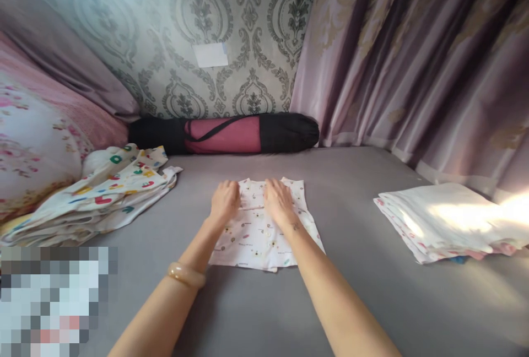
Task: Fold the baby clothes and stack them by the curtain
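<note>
A small white shirt [256, 236] with a tiny colored print lies flat in front of me, with buttons down its front. My left hand [225, 201] is closed at its upper left edge, fingers curled down on the fabric. Over the upper middle of the shirt, near the neckline, my right hand [279, 200] is also closed, with its fingers bent into the cloth. My fingertips are mostly hidden behind the backs of both hands. A pale bangle circles my left forearm.
The shirt rests on a grey sheet [351, 225]. To the left lies a loose heap of printed clothes [119, 186] beside a floral pillow [33, 136]. A folded white stack [446, 219] sits at right. A black and maroon rolled bag [225, 135] lies along the patterned wall; curtains [372, 70] hang right.
</note>
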